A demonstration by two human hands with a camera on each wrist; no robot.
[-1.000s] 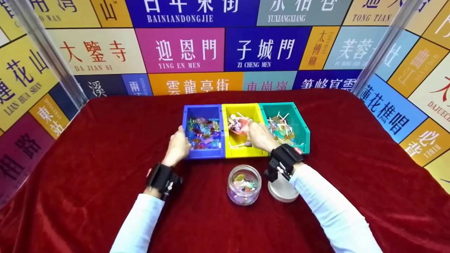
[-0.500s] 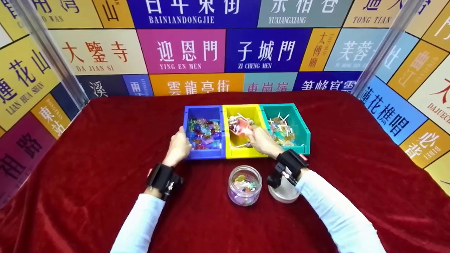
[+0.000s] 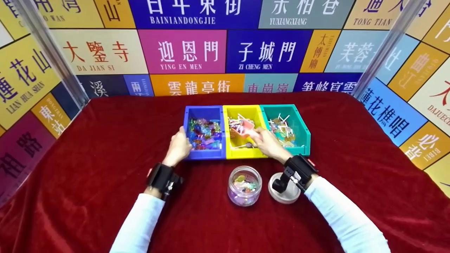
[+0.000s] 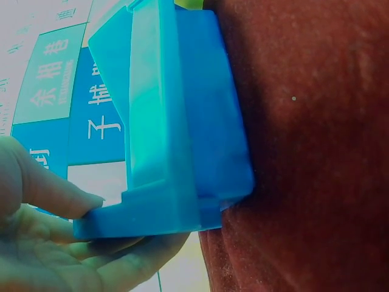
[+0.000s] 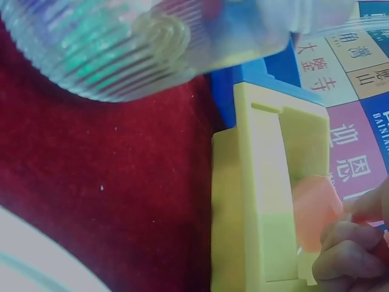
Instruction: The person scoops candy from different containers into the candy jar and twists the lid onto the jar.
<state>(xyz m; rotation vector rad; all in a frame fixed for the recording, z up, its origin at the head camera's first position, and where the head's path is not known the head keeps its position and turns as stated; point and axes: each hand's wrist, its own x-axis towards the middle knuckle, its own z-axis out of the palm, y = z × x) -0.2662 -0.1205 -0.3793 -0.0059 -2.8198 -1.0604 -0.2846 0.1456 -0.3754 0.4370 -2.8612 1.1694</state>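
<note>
My left hand [image 3: 178,146] grips the side rim of the blue bin [image 3: 206,154]. In the left wrist view the thumb [image 4: 61,191] lies on one side of that rim and the fingers [image 4: 137,261] on the other. Colourful translucent pieces [image 3: 207,131] fill part of the blue bin. With my right hand [image 3: 269,142] I hold a pink scoop [image 3: 248,127] by its handle, tilted inside the yellow bin [image 3: 242,153]. Small lollipops with white sticks lie around the scoop; what it carries is hard to make out. Its handle is mostly hidden by my fingers.
A green bin [image 3: 304,142] with more white-stick candies adjoins the yellow one. In front stand an open glass jar [image 3: 245,188], partly filled with colourful pieces, and its round lid [image 3: 290,197]. A red cloth [image 3: 105,147] covers the table, with a lettered panel [image 3: 181,51] behind.
My right hand has drawn the scoop slightly right and toward me within the yellow bin, tilting it. More of the lid now shows. My left hand keeps its hold on the blue bin.
</note>
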